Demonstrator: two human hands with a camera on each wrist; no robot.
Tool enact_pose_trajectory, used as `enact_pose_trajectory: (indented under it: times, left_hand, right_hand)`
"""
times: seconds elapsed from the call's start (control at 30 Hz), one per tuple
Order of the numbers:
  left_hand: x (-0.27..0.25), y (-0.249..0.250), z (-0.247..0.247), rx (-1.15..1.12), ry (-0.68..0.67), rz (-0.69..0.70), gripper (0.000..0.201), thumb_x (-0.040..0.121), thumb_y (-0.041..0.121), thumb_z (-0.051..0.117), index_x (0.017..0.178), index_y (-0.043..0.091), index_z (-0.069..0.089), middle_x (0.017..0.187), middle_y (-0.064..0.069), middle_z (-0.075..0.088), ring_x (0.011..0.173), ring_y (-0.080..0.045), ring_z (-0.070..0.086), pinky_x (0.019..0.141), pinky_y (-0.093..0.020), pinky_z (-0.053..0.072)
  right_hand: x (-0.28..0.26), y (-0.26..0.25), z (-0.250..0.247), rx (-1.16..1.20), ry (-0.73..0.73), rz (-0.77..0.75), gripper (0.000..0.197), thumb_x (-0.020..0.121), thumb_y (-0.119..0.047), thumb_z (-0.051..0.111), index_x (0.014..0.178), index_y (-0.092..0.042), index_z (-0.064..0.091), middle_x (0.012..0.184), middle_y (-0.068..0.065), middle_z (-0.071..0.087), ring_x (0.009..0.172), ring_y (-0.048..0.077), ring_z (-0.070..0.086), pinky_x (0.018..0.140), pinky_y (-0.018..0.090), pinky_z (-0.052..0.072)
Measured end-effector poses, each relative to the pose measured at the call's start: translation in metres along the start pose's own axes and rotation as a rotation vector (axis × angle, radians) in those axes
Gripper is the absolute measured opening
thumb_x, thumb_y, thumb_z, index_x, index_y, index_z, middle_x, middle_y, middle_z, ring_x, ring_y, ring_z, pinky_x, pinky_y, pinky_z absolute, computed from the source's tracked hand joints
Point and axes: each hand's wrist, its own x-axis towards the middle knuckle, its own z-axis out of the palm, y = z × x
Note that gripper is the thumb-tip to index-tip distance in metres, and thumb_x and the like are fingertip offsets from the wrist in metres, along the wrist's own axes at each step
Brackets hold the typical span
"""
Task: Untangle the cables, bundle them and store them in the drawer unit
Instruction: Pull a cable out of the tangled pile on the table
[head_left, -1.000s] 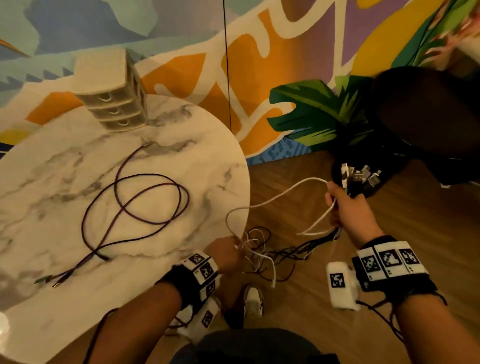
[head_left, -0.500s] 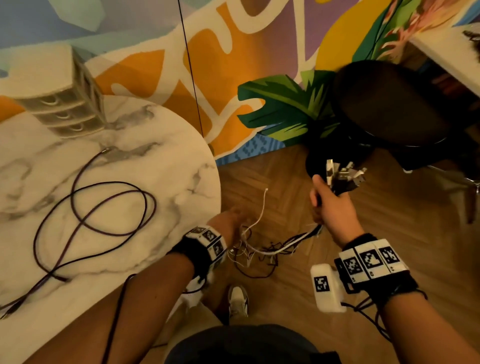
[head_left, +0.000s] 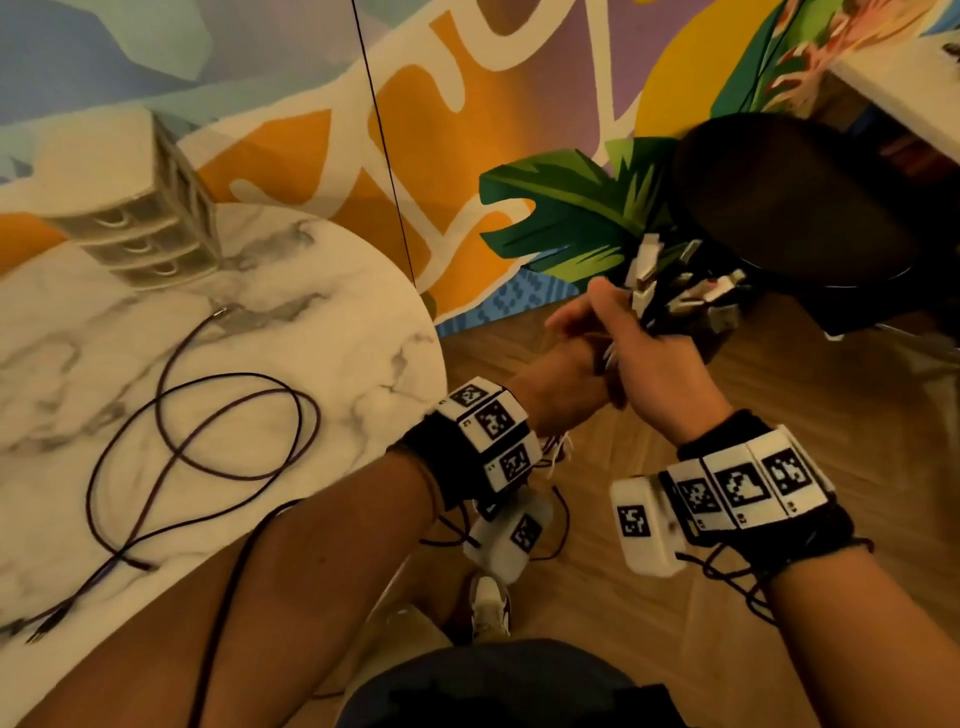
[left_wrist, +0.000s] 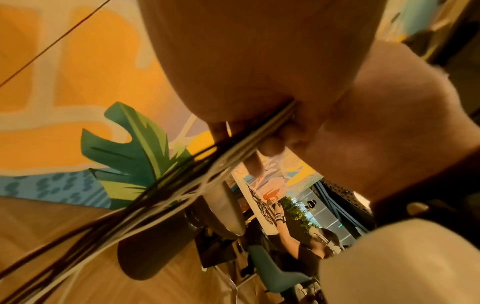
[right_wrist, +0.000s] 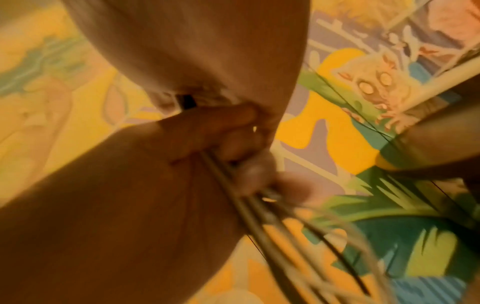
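My right hand (head_left: 644, 348) grips a bundle of white and black cables (head_left: 670, 296) off the table's right side, with several connector ends fanned out above the fist. My left hand (head_left: 569, 364) sits right against it and grips the same cables just below. In the left wrist view the cable strands (left_wrist: 182, 181) run taut from the palm down to the lower left. In the right wrist view the cables (right_wrist: 262, 232) leave the curled fingers (right_wrist: 249, 164) toward the lower right. A dark purple cable (head_left: 208, 431) lies looped on the marble table (head_left: 322, 322). The beige drawer unit (head_left: 140, 228) stands at the table's far side, drawers closed.
A black round stool (head_left: 789, 202) stands close behind my hands. A thin black cord (head_left: 384, 135) hangs down the painted wall. The wooden floor (head_left: 649, 597) lies below, with my shoe (head_left: 488, 608) on it. Another person (left_wrist: 306, 244) sits far off.
My left hand has risen from the loose tangle near the floor and closed on the cables beside my right hand. The hanging strands were drawn up with it.
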Motion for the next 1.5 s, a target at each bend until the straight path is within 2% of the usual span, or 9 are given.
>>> enact_pose_trajectory:
  times: [0.13, 0.27, 0.4, 0.47, 0.6, 0.87, 1.1, 1.33, 1.5]
  left_hand:
    - [-0.002, 0.008, -0.012, -0.192, 0.134, -0.04, 0.013, 0.093, 0.006, 0.046, 0.083, 0.007, 0.054, 0.077, -0.02, 0.057, 0.07, -0.035, 0.054, 0.068, -0.044, 0.049]
    - [-0.011, 0.001, -0.031, -0.266, 0.183, -0.07, 0.04, 0.099, 0.018, 0.042, 0.061, 0.007, 0.047, 0.052, -0.01, 0.046, 0.048, -0.024, 0.041, 0.052, -0.032, 0.039]
    - [-0.018, -0.001, -0.046, -0.443, 0.233, -0.13, 0.052, 0.099, 0.019, 0.043, 0.048, 0.02, 0.03, 0.037, 0.006, 0.025, 0.033, -0.011, 0.018, 0.039, -0.022, 0.019]
    - [-0.019, 0.001, -0.049, -0.304, 0.314, -0.149, 0.054, 0.094, 0.022, 0.051, 0.043, 0.024, 0.032, 0.037, 0.005, 0.025, 0.033, -0.013, 0.019, 0.04, -0.024, 0.018]
    - [-0.024, 0.018, -0.06, 0.312, 0.277, -0.088, 0.048, 0.09, 0.02, 0.057, 0.046, 0.024, 0.039, 0.041, 0.008, 0.032, 0.035, -0.008, 0.028, 0.043, -0.018, 0.021]
    - [-0.026, 0.078, -0.114, 1.017, 0.345, 0.226, 0.025, 0.092, 0.035, 0.05, 0.071, 0.024, 0.057, 0.051, 0.013, 0.034, 0.048, -0.004, 0.029, 0.059, -0.031, 0.029]
    - [-0.023, 0.052, -0.099, 1.033, 0.529, 0.489, 0.036, 0.089, 0.036, 0.046, 0.057, 0.02, 0.052, 0.044, 0.006, 0.03, 0.039, -0.015, 0.021, 0.046, -0.021, 0.018]
    - [0.002, -0.013, -0.052, 0.878, 0.225, 0.025, 0.041, 0.091, 0.046, 0.046, 0.061, 0.018, 0.05, 0.063, 0.001, 0.052, 0.059, -0.02, 0.05, 0.06, -0.039, 0.048]
    - [0.013, -0.004, -0.044, 0.483, 0.202, -0.188, 0.06, 0.078, 0.064, 0.058, 0.057, 0.009, 0.045, 0.055, -0.004, 0.045, 0.05, -0.016, 0.045, 0.049, -0.029, 0.032]
  right_hand:
    - [0.003, 0.004, -0.005, 0.098, -0.138, -0.017, 0.044, 0.08, -0.064, 0.047, 0.106, -0.034, 0.065, 0.107, -0.007, 0.067, 0.095, 0.007, 0.063, 0.07, 0.022, 0.046]
    - [-0.004, 0.031, 0.02, 0.31, -0.349, 0.002, 0.049, 0.075, -0.026, 0.069, 0.12, -0.027, 0.05, 0.114, -0.003, 0.062, 0.103, 0.005, 0.062, 0.085, 0.022, 0.052]
    - [-0.006, 0.058, 0.065, 0.218, -0.369, 0.114, 0.019, 0.079, -0.007, 0.069, 0.097, -0.007, 0.06, 0.098, 0.021, 0.064, 0.087, 0.029, 0.064, 0.079, 0.042, 0.053]
    - [-0.004, 0.071, 0.089, 0.121, -0.288, 0.1, 0.023, 0.078, -0.021, 0.069, 0.073, -0.001, 0.06, 0.075, 0.021, 0.063, 0.066, 0.033, 0.059, 0.063, 0.045, 0.049]
    - [0.005, 0.091, 0.105, 0.073, -0.139, 0.181, 0.051, 0.086, -0.003, 0.061, 0.044, -0.022, 0.038, 0.035, -0.011, 0.039, 0.035, 0.002, 0.036, 0.043, 0.013, 0.028]
    - [-0.003, 0.171, 0.078, -0.192, -0.021, 0.529, 0.033, 0.092, -0.028, 0.057, 0.06, -0.021, 0.053, 0.052, 0.001, 0.046, 0.045, 0.016, 0.043, 0.045, 0.025, 0.035]
    - [0.009, 0.158, 0.068, -0.128, 0.058, 0.639, 0.044, 0.092, -0.034, 0.055, 0.055, -0.015, 0.041, 0.049, 0.0, 0.037, 0.045, 0.016, 0.033, 0.049, 0.03, 0.028]
    - [0.007, 0.07, 0.054, 0.215, 0.025, 0.361, 0.044, 0.089, -0.008, 0.05, 0.049, -0.026, 0.047, 0.039, -0.011, 0.034, 0.039, 0.011, 0.027, 0.047, 0.026, 0.022]
    - [0.006, 0.031, 0.04, 0.079, -0.012, 0.053, 0.04, 0.085, 0.01, 0.049, 0.067, -0.025, 0.052, 0.046, -0.019, 0.055, 0.044, -0.005, 0.05, 0.045, 0.008, 0.035]
